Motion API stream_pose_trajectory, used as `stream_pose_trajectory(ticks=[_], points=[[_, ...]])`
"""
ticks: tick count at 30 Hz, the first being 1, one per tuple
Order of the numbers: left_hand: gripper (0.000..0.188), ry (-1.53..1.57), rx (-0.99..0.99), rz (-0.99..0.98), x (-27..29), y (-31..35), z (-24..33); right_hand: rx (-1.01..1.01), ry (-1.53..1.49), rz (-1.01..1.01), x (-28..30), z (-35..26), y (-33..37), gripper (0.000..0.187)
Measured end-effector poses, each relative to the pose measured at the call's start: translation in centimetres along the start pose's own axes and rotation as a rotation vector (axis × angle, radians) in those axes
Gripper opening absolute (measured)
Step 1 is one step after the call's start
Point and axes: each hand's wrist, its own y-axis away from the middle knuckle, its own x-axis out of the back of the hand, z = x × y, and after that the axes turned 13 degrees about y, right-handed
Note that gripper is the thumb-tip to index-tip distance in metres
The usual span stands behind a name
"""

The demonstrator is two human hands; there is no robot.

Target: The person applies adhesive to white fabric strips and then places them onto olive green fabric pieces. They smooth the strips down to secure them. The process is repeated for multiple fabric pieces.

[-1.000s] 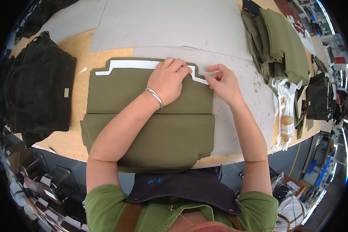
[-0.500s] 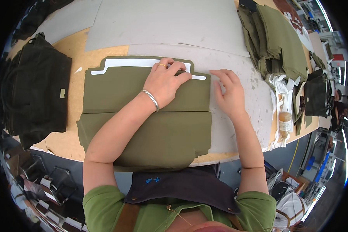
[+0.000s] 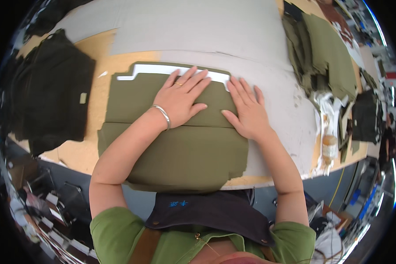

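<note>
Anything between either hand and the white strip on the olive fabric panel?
Nothing visible. The left hand lies with its fingers across the white strip; the right hand is at the strip's right end. The dark bag sits off to the left, the olive fabric stack to the right, both clear of the strip.

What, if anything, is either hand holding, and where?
Nothing is held: the left hand and right hand lie spread, palms down, over the olive fabric and white strip.
</note>
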Motion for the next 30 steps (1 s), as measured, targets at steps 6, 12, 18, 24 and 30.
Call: stream_pose_trajectory(ticks=[6, 12, 18, 24, 30], points=[[0.076, -0.246, 0.422, -0.07, 5.5, 6.9, -5.2, -0.07, 0.073, -0.076, 0.0, -0.1, 0.0, 0.07], [0.05, -0.127, 0.525, 0.242, 6.8, 11.8, -7.7, -0.085, 0.008, 0.088, 0.4, -1.9, -3.0, 0.072], [0.013, -0.055, 0.665, 0.464, 6.5, 11.1, -7.5, -0.091, 0.122, 0.081, -1.8, -1.3, -3.8, 0.067], [0.008, -0.125, 0.454, 0.492, 7.1, 11.3, -7.2, -0.129, -0.218, 0.202, 0.8, 0.0, -5.3, 0.057], [0.016, -0.273, -0.088, 0.566, 6.9, 18.1, -1.9, 0.125, -0.667, 0.138, 5.0, 0.0, -6.3, 0.058]])
